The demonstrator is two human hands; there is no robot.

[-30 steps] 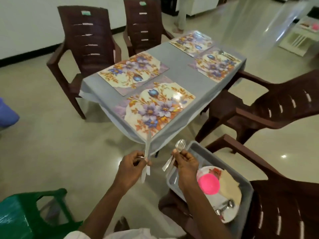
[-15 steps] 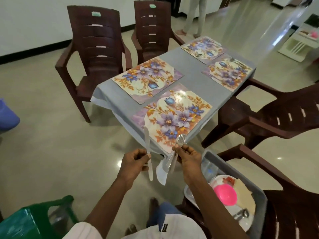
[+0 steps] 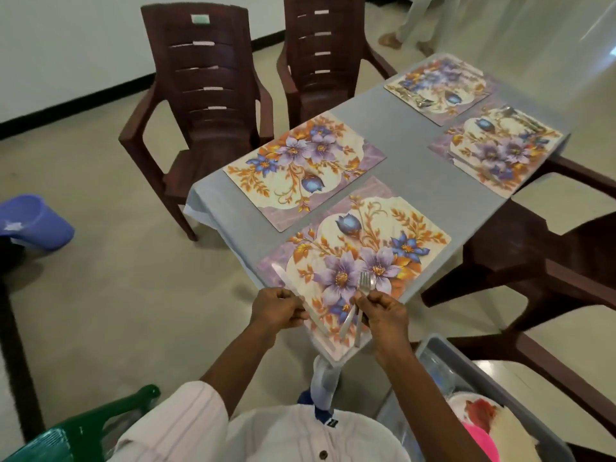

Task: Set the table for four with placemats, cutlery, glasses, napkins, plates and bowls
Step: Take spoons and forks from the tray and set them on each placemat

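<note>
— What do you hold, and where?
— My left grip (image 3: 278,310) is curled round a pale translucent knife (image 3: 288,283); my right grip (image 3: 383,311) pinches a metal fork (image 3: 364,284) and a metal spoon (image 3: 346,323), over the nearest floral placemat (image 3: 366,235) on the grey tabletop (image 3: 410,181).

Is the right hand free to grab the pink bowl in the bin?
Probably not yet: the right hand grips a fork and spoon over a placemat. The pink bowl lies uncovered in the bin beside that arm, so nothing else seems to block it.
</note>
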